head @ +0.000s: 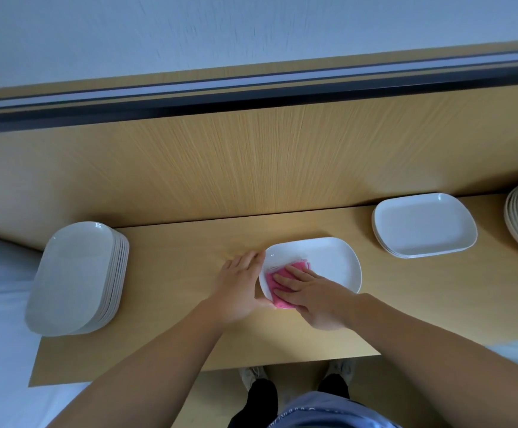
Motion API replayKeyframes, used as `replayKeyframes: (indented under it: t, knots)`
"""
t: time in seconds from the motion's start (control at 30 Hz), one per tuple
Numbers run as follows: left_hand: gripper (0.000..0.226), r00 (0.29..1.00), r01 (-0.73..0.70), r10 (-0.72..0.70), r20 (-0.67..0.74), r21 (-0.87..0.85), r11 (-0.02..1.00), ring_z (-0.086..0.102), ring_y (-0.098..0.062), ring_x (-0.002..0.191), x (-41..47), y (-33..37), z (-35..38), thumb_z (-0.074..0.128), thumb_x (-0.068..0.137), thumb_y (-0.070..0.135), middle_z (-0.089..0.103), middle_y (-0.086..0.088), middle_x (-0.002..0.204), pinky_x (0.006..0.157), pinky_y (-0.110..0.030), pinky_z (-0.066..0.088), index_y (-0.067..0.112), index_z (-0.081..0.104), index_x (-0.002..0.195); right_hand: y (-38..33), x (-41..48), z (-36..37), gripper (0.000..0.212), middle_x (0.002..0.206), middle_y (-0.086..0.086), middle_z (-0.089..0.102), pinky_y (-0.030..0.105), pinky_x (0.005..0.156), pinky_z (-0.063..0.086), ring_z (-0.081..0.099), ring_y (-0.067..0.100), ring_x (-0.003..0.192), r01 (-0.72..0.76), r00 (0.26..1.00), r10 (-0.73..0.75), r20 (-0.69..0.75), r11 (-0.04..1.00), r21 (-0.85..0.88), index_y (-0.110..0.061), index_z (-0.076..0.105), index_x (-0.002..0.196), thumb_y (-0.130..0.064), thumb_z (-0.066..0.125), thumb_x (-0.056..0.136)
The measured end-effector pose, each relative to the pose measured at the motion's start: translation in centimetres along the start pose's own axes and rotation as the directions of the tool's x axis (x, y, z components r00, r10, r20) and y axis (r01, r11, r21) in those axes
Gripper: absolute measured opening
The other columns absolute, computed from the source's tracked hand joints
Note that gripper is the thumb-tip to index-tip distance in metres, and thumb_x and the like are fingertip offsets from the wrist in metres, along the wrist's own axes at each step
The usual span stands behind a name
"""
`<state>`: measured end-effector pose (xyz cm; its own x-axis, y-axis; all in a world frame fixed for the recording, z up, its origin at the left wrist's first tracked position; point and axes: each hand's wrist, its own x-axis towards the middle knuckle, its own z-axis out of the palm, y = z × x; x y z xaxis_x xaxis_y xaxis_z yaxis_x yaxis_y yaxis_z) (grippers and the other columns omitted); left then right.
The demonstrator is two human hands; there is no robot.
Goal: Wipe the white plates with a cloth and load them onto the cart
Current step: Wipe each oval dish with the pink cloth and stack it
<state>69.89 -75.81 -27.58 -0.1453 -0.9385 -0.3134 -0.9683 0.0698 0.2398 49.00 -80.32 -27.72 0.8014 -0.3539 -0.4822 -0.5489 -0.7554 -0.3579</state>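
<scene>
Head: one plate [328,264], one cloth [270,285], three stacks [75,279].

On the table [189,273], the plate [328,261] lies between the left stack [75,273] and the right stack [424,225].

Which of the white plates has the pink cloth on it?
The single plate in the middle, alone between the tall left stack and the low right stack; the right hand presses the cloth on it.

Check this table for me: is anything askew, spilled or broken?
Nothing spilled or broken. The tall plate stack sits at the table's left edge and seems to overhang it slightly; the wide-angle view may exaggerate that.
</scene>
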Motion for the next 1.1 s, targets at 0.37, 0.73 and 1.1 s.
replayKeyframes:
  t: [0.37, 0.73, 1.1]
  knots:
    - [0.094, 0.994, -0.107, 0.106, 0.023, 0.047, 0.993, 0.027, -0.019, 0.139, 0.0, -0.2, -0.6, 0.061, 0.078, 0.067, 0.014, 0.006, 0.159, 0.114, -0.029, 0.014, 0.021, 0.026, 0.151, 2.6, -4.1, 0.5, 0.049, 0.162, -0.013, 0.001, 0.034, 0.121, -0.006, -0.012, 0.014, 0.148, -0.001, 1.0, 0.001, 0.025, 1.0, 0.016, -0.032, 0.014, 0.154, -0.028, 0.026, 0.106]
    - [0.084, 0.972, -0.216, 0.221, -0.083, 0.067, 0.974, 0.026, -0.02, 0.135, -0.3, -1.0, 0.2, 0.067, 0.074, 0.064, 0.03, 0.0, 0.152, 0.111, -0.034, 0.031, 0.017, 0.045, 0.14, 4.5, -6.0, -1.3, 0.062, 0.143, -0.006, 0.049, 0.039, 0.108, 0.042, 0.039, 0.025, 0.138, 0.001, 0.979, -0.036, -0.203, 0.985, -0.17, -0.025, 0.061, 0.128, 0.0, 0.067, 0.072]
    - [0.04, 0.872, -0.478, 0.487, -0.054, 0.12, 0.87, 0.068, -0.015, 0.104, 0.3, -0.7, 1.1, 0.089, 0.059, 0.046, 0.072, 0.003, 0.11, 0.089, -0.03, 0.052, 0.02, 0.078, 0.088, 3.4, -0.4, -2.7, 0.056, 0.133, 0.012, 0.058, 0.053, 0.103, 0.043, 0.049, 0.042, 0.126, -0.068, 0.985, 0.022, -0.172, 0.963, -0.262, -0.014, 0.066, 0.12, -0.003, 0.073, 0.066]
